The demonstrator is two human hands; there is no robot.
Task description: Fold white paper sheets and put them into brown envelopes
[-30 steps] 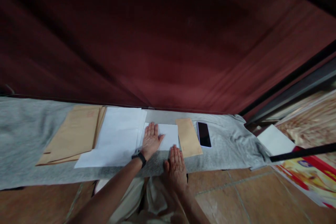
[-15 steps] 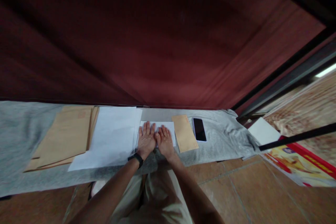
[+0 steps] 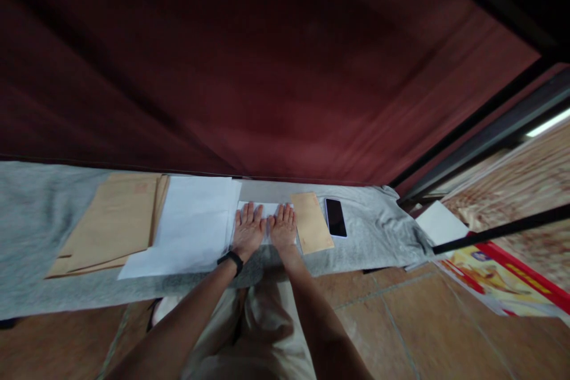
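I am pressing my left hand (image 3: 247, 228) and right hand (image 3: 282, 227) flat, fingers spread, side by side on the small folded white paper sheet (image 3: 267, 210) lying near the grey cloth-covered table (image 3: 374, 231)'s front edge, long axis running left-right. A tan envelope (image 3: 312, 221) is lying just right; a stack of white sheets (image 3: 191, 222) is crowding the left.

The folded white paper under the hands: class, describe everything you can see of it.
The folded white paper is a small plain sheet lying flat on the grey cloth. The left hand and right hand press palms-down on it, hiding most. Its far edge shows beyond the fingertips. White sheets border its left, a brown envelope its right.
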